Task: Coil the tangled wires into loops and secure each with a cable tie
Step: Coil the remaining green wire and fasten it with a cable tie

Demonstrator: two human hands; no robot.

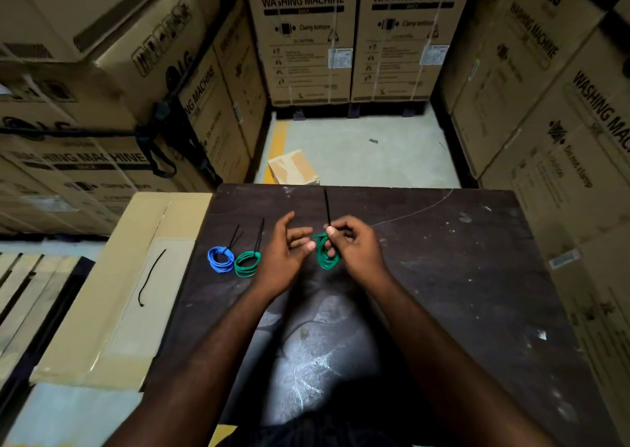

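Note:
My right hand (pixel 351 245) grips a green wire coil (pixel 327 257) above the dark table (pixel 460 276), with a black cable tie (pixel 327 208) sticking up from between its thumb and fingers. My left hand (pixel 286 252) is just left of that coil, fingers loosely spread, thumb tip close to the wire, holding nothing. Left of it on the table lie a second green coil (pixel 247 264) and a blue coil (pixel 221 259), each with a black cable tie tail pointing away from me.
A flat cardboard box (pixel 112 310) lies beside the table's left edge with a loose black cable tie (pixel 150 276) on it. Tall washing machine cartons (pixel 303 37) wall in the space. A small cardboard piece (pixel 293 169) lies on the floor beyond the table.

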